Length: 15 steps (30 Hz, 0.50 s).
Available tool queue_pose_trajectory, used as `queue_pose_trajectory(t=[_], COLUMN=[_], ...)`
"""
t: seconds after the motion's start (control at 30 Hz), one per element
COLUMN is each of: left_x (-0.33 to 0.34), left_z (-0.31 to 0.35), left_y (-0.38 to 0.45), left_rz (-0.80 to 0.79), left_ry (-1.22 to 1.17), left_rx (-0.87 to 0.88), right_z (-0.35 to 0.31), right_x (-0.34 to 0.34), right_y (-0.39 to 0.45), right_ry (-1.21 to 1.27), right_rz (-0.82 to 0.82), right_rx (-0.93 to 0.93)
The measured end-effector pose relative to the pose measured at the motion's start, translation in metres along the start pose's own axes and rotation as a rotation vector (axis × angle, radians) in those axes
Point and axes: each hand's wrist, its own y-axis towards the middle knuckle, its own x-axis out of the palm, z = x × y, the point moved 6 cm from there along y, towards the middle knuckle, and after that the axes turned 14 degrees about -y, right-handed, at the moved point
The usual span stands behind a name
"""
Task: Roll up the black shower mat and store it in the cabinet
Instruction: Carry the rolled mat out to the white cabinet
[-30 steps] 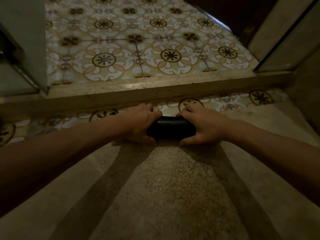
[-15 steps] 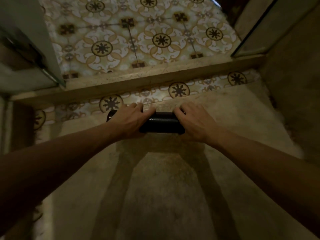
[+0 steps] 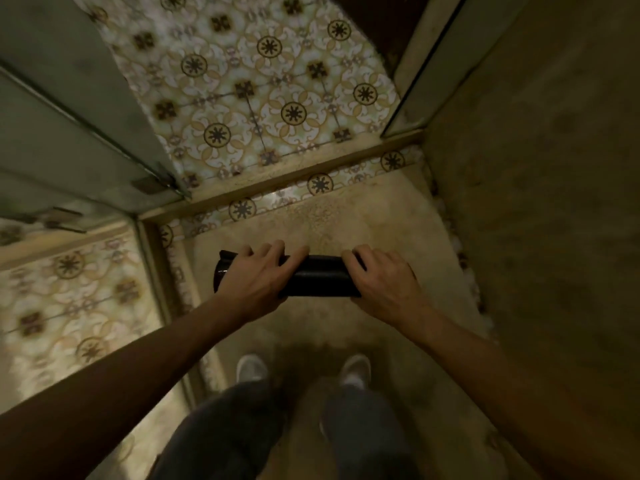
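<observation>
Now rolled black mat point(image 3: 320, 276) between both hands point(image 3: 258, 277).

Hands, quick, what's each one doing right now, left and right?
Left hand: closed around the left part of the rolled black mat.
Right hand: closed around the mat's right end.

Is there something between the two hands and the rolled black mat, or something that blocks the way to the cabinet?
Nothing lies between them: the left hand and right hand already grip the rolled mat. No cabinet is in view, so that path cannot be judged.
</observation>
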Motion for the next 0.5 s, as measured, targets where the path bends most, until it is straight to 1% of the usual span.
queue_pose_trajectory(t=[0.13,0.23,0.37,0.5], left_x=[-0.068,-0.099,-0.117,-0.131], left_z=[0.054,0.086,0.12,0.15], left_y=[-0.076,-0.123,-0.161,-0.171], left_rz=[0.019,0.021,0.014,-0.008], left_ry=[-0.003,-0.023,-0.056,-0.079], left_rx=[-0.04,-0.094,-0.163,-0.178], right_z=[-0.009,-0.019,-0.018,-0.006], right_x=[-0.093,-0.139,-0.171,-0.19], right_y=[-0.064,-0.098,-0.131,-0.155], right_ry=[-0.01,-0.005,-0.009,0.024], right_rz=[0.148,0.175,0.2,0.137], right_rx=[0.008,-0.037,-0.095,-0.103])
